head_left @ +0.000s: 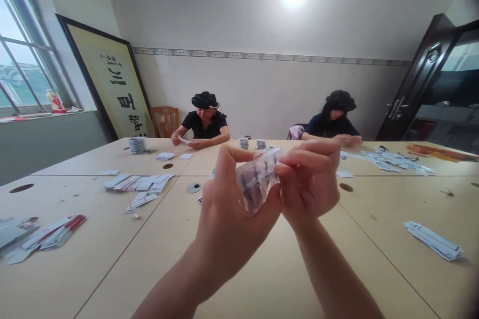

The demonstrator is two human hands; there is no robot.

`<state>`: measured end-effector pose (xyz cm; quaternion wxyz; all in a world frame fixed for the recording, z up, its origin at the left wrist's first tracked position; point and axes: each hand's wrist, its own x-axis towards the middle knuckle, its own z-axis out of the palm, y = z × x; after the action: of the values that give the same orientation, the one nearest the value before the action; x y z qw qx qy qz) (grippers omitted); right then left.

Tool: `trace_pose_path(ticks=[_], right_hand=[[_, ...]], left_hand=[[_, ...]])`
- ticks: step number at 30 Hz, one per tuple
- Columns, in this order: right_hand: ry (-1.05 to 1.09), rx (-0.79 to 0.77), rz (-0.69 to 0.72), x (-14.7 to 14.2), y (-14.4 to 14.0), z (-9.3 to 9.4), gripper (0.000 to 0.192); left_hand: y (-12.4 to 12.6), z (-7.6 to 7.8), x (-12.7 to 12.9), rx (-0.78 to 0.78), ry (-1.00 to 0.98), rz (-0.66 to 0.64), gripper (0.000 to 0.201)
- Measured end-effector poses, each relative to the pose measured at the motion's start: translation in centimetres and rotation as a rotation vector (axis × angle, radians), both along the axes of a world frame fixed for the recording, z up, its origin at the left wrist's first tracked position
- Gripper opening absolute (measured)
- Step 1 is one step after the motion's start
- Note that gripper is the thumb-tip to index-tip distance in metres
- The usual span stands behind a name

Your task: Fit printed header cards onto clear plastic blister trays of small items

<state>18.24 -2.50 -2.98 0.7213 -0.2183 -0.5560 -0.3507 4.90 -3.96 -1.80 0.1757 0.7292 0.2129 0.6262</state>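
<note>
While two other people sit far across the big surface (262, 269), the left hand (228, 209) and right hand (310, 184) hold a clear packet (258, 179) up between them; its small dark contents look blurry.

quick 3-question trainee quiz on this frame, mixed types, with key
1. True or false: both hands, left hand and right hand, hold the small clear plastic packet above the pale wooden table.
2. How many other people sit at the table's far side?
3. The fanned stack of white paper slips near the right edge lies: A) on the table, B) in the right hand, C) on the windowsill.

Key: 1 true; 2 two; 3 A.
</note>
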Motion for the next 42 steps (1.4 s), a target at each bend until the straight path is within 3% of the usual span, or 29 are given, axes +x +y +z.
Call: trace_pose_path(ticks=[7,12,17,21,24,27,31,42], right_hand=[[-0.05,0.006,0.011,0.0,0.3,0.0,0.018],[-0.019,-0.026,0.114,-0.1,0.7,-0.1,0.02],[-0.027,-0.022,0.203,-0.2,1.1,-0.2,0.022],[0.011,0.006,0.295,-0.1,1.0,0.0,0.011],[-0.006,0.001,0.286,0.1,0.6,0.2,0.001],[-0.052,-0.064,0.262,0.1,0.3,0.2,0.01],[-0.064,-0.034,0.206,-0.1,0.4,0.0,0.019],[-0.036,0.048,0.169,-0.4,0.9,-0.3,0.02]], left_hand=[[0.5,0.1,-0.4,0.051,0.039,-0.003,0.04],[0.9,0.0,-0.4,0.086,0.049,0.062,0.04],[0.9,0.2,-0.5,0.1,0.056,0.015,0.038],[0.9,0.4,-0.7,0.086,0.064,-0.011,0.037],[0.9,0.4,-1.0,0.083,0.066,-0.012,0.038],[1.1,0.4,-1.0,0.098,0.05,-0.001,0.038],[1.2,0.3,-0.8,0.122,0.037,0.025,0.037],[0.4,0.1,-0.4,0.152,0.024,0.14,0.037]])
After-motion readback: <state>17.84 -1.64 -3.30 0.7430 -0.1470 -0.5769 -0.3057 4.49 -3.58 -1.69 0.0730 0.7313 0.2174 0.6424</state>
